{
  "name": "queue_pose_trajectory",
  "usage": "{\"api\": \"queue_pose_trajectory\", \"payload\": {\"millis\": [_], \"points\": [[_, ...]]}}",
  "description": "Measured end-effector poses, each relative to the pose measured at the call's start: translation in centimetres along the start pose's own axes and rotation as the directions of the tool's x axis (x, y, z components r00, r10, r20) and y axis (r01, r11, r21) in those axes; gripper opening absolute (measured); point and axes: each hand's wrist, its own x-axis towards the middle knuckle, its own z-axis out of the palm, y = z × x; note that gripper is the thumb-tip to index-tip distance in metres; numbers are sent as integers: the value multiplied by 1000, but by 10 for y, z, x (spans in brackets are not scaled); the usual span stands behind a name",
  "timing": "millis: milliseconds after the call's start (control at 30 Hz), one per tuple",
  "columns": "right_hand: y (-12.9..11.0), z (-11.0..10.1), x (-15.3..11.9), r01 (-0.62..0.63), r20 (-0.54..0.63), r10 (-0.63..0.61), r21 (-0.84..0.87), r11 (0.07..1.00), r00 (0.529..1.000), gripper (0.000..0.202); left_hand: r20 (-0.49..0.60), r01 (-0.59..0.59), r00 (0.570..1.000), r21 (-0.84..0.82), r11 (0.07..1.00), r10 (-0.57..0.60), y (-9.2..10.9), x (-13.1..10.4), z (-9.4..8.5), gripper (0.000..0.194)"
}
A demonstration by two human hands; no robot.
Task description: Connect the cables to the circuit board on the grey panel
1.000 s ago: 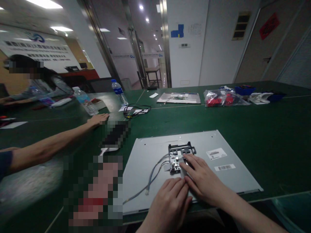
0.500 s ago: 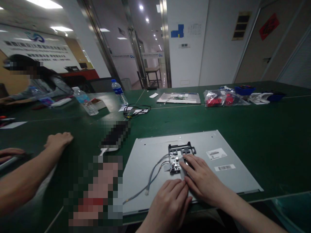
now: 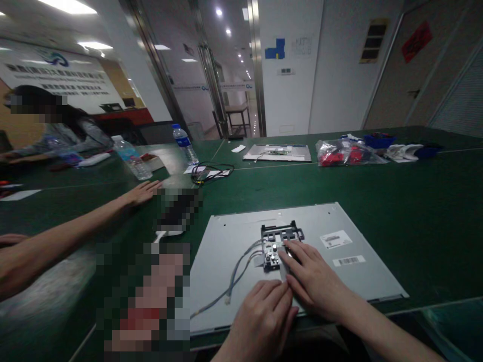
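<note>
A flat silvery display panel [image 3: 234, 236] lies back side up on the green table before me. Near its middle sits a small circuit board [image 3: 272, 255] in a black bracket [image 3: 279, 231], with thin grey cables [image 3: 236, 276] running left from it. A narrow grey strip, apparently tape [image 3: 284, 270], reaches from the board toward me. My left hand [image 3: 264, 311] has its fingers closed together at the strip's near end, the thumb partly hidden. My right hand [image 3: 311, 271] lies with fingers stretched over the board's right edge and the strip, its thumb touching my left fingertips.
A co-worker's arm [image 3: 75, 221] reaches over the table at left, near a blurred-out dark object [image 3: 179, 211]. Farther back are water bottles [image 3: 184, 143], a coiled black cable [image 3: 211, 173], another panel [image 3: 256, 153] and bagged red items [image 3: 339, 153]. Another person [image 3: 75, 118] sits at far left.
The co-worker's arm at left has stretched forward and to the right, its hand now flatter on the table. My two hands and the panel have hardly moved.
</note>
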Motion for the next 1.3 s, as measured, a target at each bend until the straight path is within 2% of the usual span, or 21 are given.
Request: {"api": "queue_pose_trajectory", "payload": {"millis": [300,633,1067,1300], "points": [[0,1,0,9,-6,-9,-12,1000,1000,54,21,0,1000,5,1000,0,1,1,-1,21],[0,0,0,11,5,-11,-9,1000,1000,51,-35,-7,999,10,1000,7,1,1,-3,20],[1,-1,0,15,4,-15,1,1000,1000,51,-80,58,995,69,996,-52,-2,1,-6,30],[2,1,0,23,-16,-23,3,1000,1000,53,29,78,996,122,989,-82,-3,2,-5,36]]}}
